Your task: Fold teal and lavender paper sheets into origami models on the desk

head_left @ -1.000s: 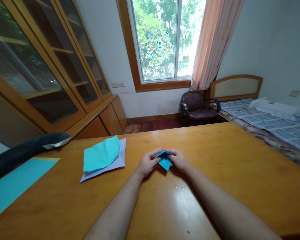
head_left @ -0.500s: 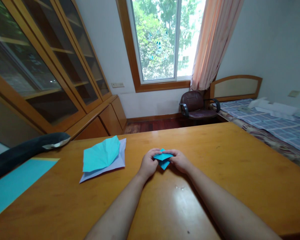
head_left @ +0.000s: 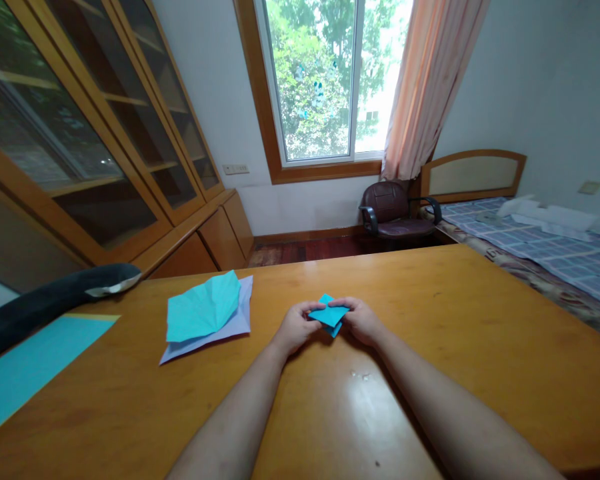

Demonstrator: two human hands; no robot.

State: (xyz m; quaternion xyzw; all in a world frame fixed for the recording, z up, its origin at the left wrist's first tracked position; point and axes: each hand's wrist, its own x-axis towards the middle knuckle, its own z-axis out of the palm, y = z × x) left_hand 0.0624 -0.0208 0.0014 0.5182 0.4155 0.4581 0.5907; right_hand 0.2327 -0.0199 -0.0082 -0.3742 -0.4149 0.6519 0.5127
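The left hand (head_left: 295, 327) and right hand (head_left: 363, 321) pinch opposite sides of a folded blue paper (head_left: 330, 315) between their fingers, over the desk (head_left: 480, 347); I can't quite tell whether they touch it.

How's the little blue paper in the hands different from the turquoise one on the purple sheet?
The blue paper is folded small; the turquoise paper spreads wider. The left hand and right hand hold the blue paper, but the turquoise paper lies on the purple sheet. The blue paper looks deeper-colored than the turquoise paper. Both show folds.
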